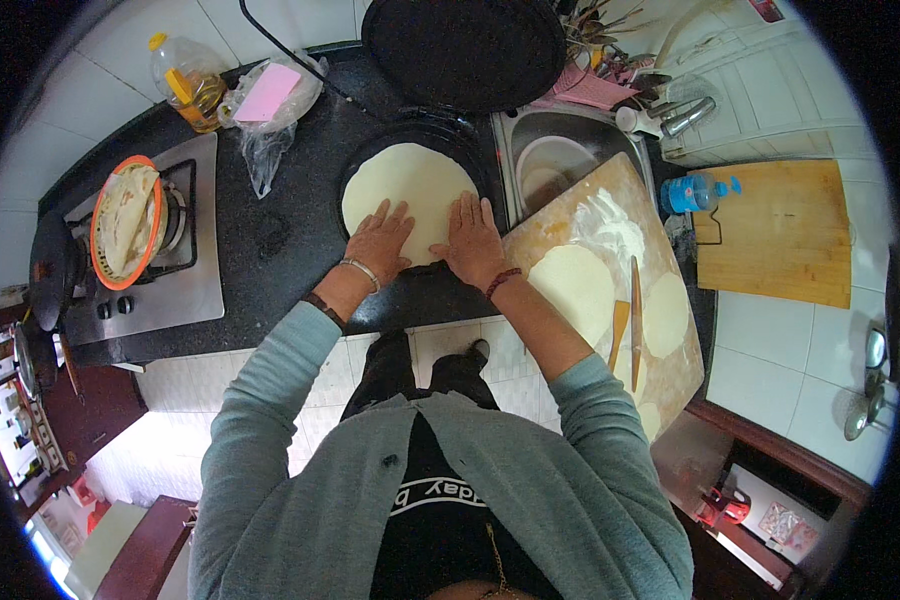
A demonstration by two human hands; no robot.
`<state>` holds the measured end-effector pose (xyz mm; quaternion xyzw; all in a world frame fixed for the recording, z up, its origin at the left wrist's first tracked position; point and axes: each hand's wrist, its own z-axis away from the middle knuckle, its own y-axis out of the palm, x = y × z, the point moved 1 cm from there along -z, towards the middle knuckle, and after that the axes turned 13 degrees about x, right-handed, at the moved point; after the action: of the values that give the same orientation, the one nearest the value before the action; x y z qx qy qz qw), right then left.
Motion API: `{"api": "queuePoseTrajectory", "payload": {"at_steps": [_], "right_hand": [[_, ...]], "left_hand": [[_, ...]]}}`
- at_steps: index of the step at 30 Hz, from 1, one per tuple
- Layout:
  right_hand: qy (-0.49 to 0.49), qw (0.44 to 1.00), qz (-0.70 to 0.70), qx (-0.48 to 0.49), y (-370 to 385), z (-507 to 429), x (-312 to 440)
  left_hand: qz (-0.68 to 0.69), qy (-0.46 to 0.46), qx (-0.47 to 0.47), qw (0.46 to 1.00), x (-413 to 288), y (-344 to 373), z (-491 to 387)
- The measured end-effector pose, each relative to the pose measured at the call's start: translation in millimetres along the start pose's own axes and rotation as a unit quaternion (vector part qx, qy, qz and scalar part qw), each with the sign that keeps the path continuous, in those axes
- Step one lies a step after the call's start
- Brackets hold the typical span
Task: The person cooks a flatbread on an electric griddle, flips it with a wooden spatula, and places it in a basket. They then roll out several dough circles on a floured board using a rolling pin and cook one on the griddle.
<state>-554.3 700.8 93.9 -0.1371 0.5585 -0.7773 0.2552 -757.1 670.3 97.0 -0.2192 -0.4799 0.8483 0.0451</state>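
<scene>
A large round of pale rolled dough (409,184) lies in a black electric griddle pan (465,139), whose round lid (461,52) stands raised behind it. My left hand (381,236) rests on the dough's lower left part, fingers spread. At its lower right edge, my right hand (471,232) touches the dough with the palm down and the thumb apart. Neither hand grips anything. To the right, a floured wooden board (562,217) carries a large dough round (576,289), a smaller round (665,315), a rolling pin (636,322) and a flat wooden spatula (619,334).
The board overlaps a steel sink (525,124) holding a basin (555,154). On the gas stove (202,292) at left sits an orange-rimmed basket (152,161) of flatbreads. An oil bottle (202,97) and plastic bag (304,82) stand behind. A blue-labelled bottle (686,193) is right.
</scene>
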Motion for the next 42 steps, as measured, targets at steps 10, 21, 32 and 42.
{"api": "queuePoseTrajectory", "payload": {"at_steps": [10,21,32,42], "right_hand": [[-0.12,0.992,-0.018,-0.033,-14,15,-40],[-0.157,0.985,0.004,0.065,-22,40,-48],[-0.109,0.994,0.02,-0.008,-15,4,-42],[-0.193,0.979,-0.059,0.01,-17,4,-42]], "left_hand": [[-0.037,0.104,0.036,0.993,-44,3,-8],[-0.02,0.084,0.076,0.993,-43,-1,-17],[0.056,0.12,0.099,0.986,-61,0,-18],[0.093,0.158,0.08,0.98,-34,5,11]]}}
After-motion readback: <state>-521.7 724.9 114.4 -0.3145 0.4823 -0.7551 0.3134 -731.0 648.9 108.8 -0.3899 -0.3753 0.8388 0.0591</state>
